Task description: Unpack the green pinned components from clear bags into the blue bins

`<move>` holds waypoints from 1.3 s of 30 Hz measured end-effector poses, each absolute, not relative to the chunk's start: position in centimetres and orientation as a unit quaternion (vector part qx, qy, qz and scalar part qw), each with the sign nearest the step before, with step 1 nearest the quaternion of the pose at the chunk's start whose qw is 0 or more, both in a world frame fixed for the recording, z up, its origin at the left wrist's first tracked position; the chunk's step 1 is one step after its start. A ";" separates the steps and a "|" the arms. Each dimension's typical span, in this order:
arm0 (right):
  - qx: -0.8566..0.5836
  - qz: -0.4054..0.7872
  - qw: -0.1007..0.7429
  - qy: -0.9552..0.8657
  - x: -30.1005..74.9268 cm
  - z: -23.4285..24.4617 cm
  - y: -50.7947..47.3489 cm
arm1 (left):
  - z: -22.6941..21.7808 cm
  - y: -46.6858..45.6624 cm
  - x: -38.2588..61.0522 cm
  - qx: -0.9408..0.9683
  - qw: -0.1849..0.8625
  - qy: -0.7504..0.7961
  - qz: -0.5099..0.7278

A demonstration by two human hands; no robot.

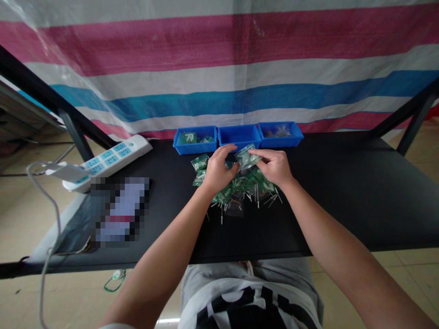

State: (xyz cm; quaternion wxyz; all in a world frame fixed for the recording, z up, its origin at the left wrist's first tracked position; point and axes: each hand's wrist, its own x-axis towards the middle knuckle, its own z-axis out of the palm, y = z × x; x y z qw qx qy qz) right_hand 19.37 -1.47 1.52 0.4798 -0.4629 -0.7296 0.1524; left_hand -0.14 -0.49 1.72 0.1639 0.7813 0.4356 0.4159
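Note:
My right hand [275, 167] pinches the edge of a small clear plastic bag [247, 157] with something pale and green inside. My left hand [219, 170] is just left of that bag, its thumb and fingers curved and apart. Below both hands lies a loose pile of green bagged pieces [236, 185], with thin pale and metallic pins sticking out toward me. A flat clear bag [234, 207] lies at the near edge of the pile. More green packets [200, 162] rest left of my left hand. My hands cover part of the pile.
Three blue bins stand behind the pile: the left bin [195, 148] has green packets, the middle bin [239, 135] is beside it, and the right bin [297, 135] has small clear pieces. A white power strip [135, 148] and a blurred-out phone [123, 208] lie left on the black table [360, 196].

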 end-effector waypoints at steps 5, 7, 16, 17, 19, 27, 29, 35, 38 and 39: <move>-0.467 0.168 0.467 -0.732 19.2 1.6 -1.6 | 1.5 -0.5 -0.2 0.813 0.118 0.424 0.381; -0.471 0.186 0.463 -0.728 19.1 1.5 -1.6 | 1.5 -0.5 -0.2 0.818 0.112 0.413 0.385; -0.474 0.237 0.403 -0.746 19.0 1.7 -1.7 | 1.3 -0.5 0.1 0.751 0.209 0.431 0.454; -0.476 0.233 0.397 -0.749 19.0 1.7 -1.7 | 1.1 -0.5 0.1 0.741 0.235 0.421 0.468; -0.480 0.224 0.383 -0.757 19.0 1.7 -1.6 | 0.8 -0.3 0.2 0.722 0.283 0.396 0.492; -0.464 0.201 0.389 -0.770 19.1 1.3 -1.2 | 0.8 -0.1 0.1 0.701 0.263 0.422 0.512; -0.469 0.185 0.393 -0.769 19.2 1.2 -1.1 | 1.0 -0.1 0.0 0.704 0.221 0.448 0.504; -0.468 0.164 0.391 -0.775 19.3 1.3 -1.1 | 0.9 1.0 -1.3 0.724 0.085 0.502 0.465; -0.467 0.164 0.389 -0.777 19.3 1.3 -1.1 | 0.8 1.7 -2.2 0.723 0.042 0.532 0.438; -0.466 0.164 0.389 -0.778 19.3 1.3 -1.1 | 0.8 1.9 -2.5 0.722 0.029 0.542 0.430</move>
